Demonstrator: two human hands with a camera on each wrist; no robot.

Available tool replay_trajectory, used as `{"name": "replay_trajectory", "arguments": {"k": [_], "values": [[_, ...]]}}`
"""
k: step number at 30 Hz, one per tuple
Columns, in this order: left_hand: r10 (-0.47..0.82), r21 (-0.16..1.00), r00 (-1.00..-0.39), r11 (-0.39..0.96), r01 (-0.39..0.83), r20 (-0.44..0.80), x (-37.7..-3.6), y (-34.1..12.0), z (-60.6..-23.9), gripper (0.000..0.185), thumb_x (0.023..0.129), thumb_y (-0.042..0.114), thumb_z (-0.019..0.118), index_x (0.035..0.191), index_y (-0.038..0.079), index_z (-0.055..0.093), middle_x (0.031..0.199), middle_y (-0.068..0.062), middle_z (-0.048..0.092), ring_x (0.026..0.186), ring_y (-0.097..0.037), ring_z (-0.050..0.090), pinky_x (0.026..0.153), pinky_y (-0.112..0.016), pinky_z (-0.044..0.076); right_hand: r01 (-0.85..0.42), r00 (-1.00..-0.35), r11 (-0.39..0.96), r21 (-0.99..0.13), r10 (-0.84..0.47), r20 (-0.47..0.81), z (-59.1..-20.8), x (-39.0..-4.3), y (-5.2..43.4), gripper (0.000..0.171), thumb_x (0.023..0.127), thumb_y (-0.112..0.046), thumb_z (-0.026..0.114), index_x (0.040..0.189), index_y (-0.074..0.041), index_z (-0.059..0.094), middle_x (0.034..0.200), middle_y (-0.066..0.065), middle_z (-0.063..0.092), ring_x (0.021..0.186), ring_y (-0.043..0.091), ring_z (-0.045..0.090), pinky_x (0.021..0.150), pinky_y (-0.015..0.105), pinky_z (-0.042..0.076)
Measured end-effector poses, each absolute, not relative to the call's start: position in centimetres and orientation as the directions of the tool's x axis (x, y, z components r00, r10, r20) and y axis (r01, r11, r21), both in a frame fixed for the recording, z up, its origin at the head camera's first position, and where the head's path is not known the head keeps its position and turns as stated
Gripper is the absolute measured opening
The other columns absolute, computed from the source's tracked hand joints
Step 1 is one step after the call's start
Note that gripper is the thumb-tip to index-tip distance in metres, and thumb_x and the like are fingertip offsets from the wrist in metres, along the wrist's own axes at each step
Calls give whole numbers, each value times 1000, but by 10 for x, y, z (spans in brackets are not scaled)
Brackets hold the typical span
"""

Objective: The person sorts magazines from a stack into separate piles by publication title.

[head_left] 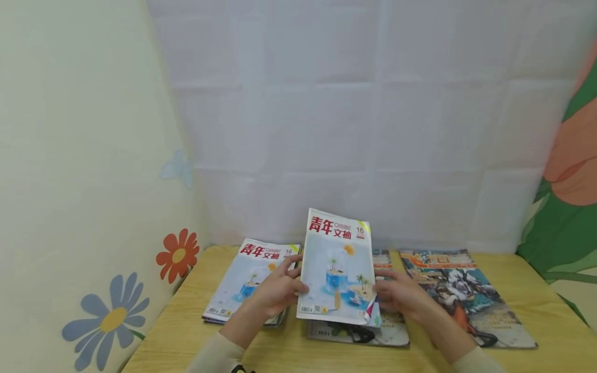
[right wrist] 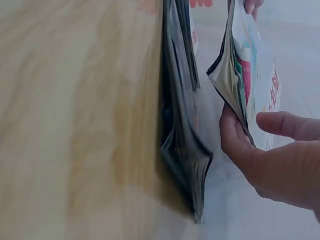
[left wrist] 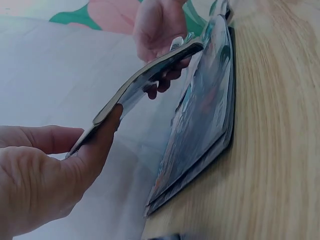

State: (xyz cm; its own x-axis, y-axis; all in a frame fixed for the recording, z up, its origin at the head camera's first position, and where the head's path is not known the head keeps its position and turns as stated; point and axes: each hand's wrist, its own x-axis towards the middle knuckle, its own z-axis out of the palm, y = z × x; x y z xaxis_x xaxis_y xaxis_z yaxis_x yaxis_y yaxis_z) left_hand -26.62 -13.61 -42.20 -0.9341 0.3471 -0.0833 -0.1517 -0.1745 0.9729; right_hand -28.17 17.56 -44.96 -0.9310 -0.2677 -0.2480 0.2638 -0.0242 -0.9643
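Between both hands a magazine (head_left: 322,264) with a pale blue cover, red title characters and an island picture is held up, tilted toward the head camera. My left hand (head_left: 280,287) pinches its left edge; in the left wrist view the thumb and fingers (left wrist: 107,132) lie on opposite faces. At the other edge my right hand (head_left: 400,292) grips it, thumb in front and fingers behind, as the right wrist view shows. Its lower right corner curls up, baring a pink page. Below it lie magazines (head_left: 394,331) with a dark, colourful cover, partly hidden.
To the left lies a pile of magazines (head_left: 228,290) topped by the same pale blue cover. A larger magazine (head_left: 480,298) with an orange title lies on the right. All rest on a wooden table (head_left: 280,357), with a white sheet (head_left: 298,129) hanging behind.
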Motion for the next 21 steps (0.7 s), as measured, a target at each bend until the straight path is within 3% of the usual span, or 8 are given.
{"name": "replay_trajectory", "arguments": {"k": [4, 11, 21], "values": [[338, 972, -938, -182, -151, -82, -268, -149, -421, 84, 84, -17, 57, 155, 12, 23, 146, -24, 45, 117, -37, 58, 85, -45, 54, 184, -931, -30, -982, -327, -164, -445, -283, 167, 69, 91, 3, 58, 154, 5, 31, 107, 22, 71, 93, 36, 71, 79, 48, 58], [348, 980, -936, -160, -117, -55, -275, -180, -420, 79, 86, -15, 57, 154, 11, 26, 141, -24, 50, 113, -38, 61, 83, -51, 56, 160, -954, 11, -987, -256, -158, -437, -286, 140, 66, 88, 2, 63, 151, 2, 42, 100, 21, 72, 87, 34, 72, 76, 46, 59], [262, 998, -964, 39, -43, -52, -282, -229, -408, 74, 88, -8, 62, 153, 15, 32, 142, -22, 50, 108, -36, 61, 84, -50, 57, 92, -944, -28, -995, -321, -79, -426, -287, 93, 64, 93, 3, 61, 153, 5, 37, 105, 21, 71, 89, 32, 72, 81, 47, 59]]}}
